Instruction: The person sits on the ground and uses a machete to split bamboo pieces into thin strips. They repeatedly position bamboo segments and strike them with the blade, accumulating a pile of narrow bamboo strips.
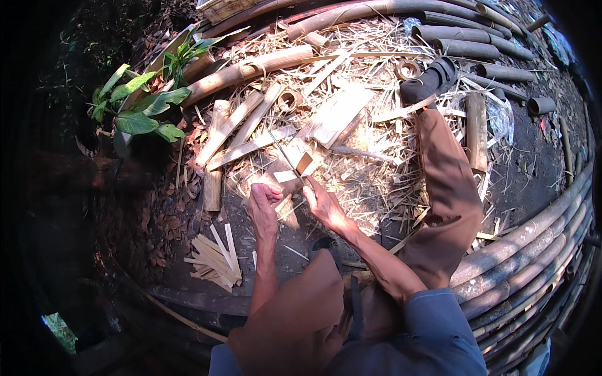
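The person sits on the ground among bamboo litter, and both hands meet just in front of the knees: the left hand (263, 203) is curled tight around a short bamboo piece (283, 177), held low. The right hand (323, 203) is closed on what looks like a thin blade (290, 160), though it is hard to tell in the glare. Its long axis runs up and away from the right-hand grip, crossing the piece's top end, with the left hand just beside it.
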`<state>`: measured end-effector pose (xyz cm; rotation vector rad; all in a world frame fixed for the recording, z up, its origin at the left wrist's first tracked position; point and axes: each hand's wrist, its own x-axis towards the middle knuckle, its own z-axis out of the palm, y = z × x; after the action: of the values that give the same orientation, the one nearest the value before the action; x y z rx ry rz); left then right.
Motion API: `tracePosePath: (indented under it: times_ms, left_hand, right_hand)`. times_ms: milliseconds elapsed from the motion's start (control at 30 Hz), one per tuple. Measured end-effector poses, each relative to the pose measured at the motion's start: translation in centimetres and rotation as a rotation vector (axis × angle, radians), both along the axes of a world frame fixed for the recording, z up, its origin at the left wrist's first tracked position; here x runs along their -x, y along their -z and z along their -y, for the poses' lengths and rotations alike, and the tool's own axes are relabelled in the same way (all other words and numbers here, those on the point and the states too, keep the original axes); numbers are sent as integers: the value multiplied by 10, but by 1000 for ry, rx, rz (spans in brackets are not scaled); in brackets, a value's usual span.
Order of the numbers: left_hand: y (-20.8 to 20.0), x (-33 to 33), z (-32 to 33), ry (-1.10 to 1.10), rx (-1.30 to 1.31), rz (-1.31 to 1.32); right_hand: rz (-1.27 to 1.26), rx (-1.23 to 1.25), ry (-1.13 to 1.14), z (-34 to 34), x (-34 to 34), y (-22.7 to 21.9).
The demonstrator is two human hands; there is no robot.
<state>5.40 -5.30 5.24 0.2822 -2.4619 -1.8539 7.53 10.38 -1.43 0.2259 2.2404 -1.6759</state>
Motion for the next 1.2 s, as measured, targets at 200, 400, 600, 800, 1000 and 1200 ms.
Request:
tracePosePath:
  times_ms: [200,400,600,800,1000,1200]
  left_hand:
    - [-9,36,-18,0,365,-25]
    - [9,35,-30,-109,389,59]
    - [0,14,-48,-110,377,104]
    - [13,22,-27,-81,375,4]
    - [13,22,-10,-92,277,48]
    - [-8,22,-18,-19,439,4]
  right_hand:
    - [-35,-52,-46,-1,-9,-3]
    - [228,576,194,-1,-20,46]
    - [-22,38,34,-11,-27,13]
    - [17,261,87,-1,-26,-7]
    - [-30,5,52,-3,-23,34]
    - [-53,-75,27,4,-16,25]
